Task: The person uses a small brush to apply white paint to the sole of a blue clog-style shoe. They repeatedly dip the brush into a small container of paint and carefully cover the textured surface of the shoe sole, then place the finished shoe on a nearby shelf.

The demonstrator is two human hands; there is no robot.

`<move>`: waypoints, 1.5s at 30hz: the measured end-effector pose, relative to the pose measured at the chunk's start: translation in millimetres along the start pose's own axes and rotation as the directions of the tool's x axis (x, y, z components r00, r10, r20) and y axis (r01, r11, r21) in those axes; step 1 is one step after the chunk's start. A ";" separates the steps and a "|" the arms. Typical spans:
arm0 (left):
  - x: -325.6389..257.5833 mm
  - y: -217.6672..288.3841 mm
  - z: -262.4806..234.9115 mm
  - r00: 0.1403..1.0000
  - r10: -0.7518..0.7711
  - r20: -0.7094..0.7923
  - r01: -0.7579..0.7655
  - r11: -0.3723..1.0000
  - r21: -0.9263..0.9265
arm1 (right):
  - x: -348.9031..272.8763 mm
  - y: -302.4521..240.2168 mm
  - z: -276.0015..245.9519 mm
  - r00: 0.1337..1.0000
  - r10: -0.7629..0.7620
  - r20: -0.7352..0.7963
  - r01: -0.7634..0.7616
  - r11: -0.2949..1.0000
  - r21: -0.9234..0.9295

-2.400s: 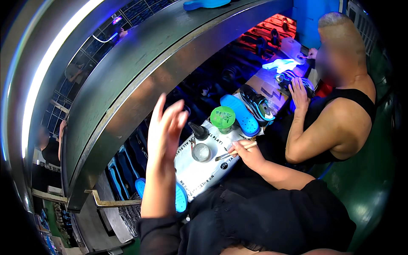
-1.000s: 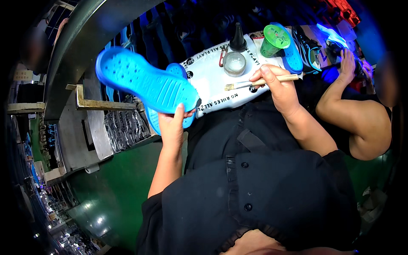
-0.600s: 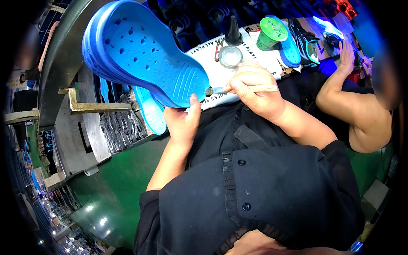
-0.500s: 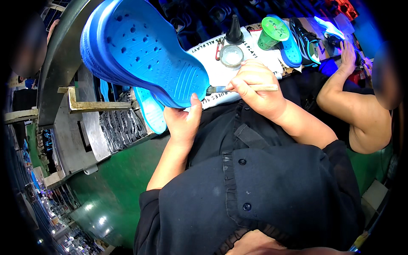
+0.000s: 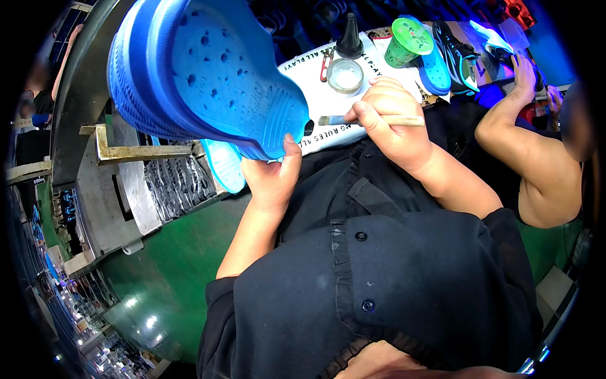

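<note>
My left hand grips the near end of a blue foam shoe sole, thumb on the upper face and the other fingers mostly hidden beneath. Its thick, ridged sidewall faces left, and small holes dot its inner surface. In my right hand is a flat paintbrush with a pale wooden handle, pinched between thumb and fingers. The bristles point left, a short gap away from the sole's near end. Beyond that hand, a round glass dish of whitish contents stands on a white printed cloth.
Behind the dish are a black cone-shaped bottle and a small red tool. A green cup, another blue sole and a black shoe stand rightward. A co-worker's arm is at right; a metal machine frame is at left.
The brush has come off the sole's near end and moved slightly right with my right hand. The held sole has tipped, showing more of its sidewall.
</note>
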State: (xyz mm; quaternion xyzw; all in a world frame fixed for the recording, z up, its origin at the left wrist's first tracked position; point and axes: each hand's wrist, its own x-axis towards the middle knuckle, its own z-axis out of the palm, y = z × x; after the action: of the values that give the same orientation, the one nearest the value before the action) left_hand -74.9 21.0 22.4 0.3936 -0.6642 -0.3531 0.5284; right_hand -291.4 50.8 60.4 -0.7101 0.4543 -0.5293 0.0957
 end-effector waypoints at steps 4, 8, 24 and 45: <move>-0.7 -3.4 -0.1 1.000 0.013 0.016 -0.014 1.000 0.024 | 2.7 -5.8 1.2 0.999 -0.050 0.020 0.049 0.999 0.013; 0.7 -2.6 2.8 0.999 0.039 -0.010 -0.039 0.999 0.022 | 1.4 -6.8 3.9 0.996 -0.056 0.071 0.053 0.998 0.043; 2.3 2.8 -3.2 0.998 0.060 0.026 -0.062 0.993 0.097 | -2.3 -7.3 0.9 0.999 -0.020 0.040 0.018 0.997 0.070; 81.1 126.3 -46.3 0.775 -0.297 0.558 0.574 0.699 -0.426 | -26.4 9.9 -36.2 0.867 0.479 -0.134 -0.398 0.830 0.391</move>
State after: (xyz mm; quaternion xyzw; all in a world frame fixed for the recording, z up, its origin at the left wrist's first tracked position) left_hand -59.1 1.6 177.5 0.2729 -0.5120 -0.7348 0.3513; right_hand -327.8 77.4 52.0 -0.4921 0.5121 -0.6424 0.2880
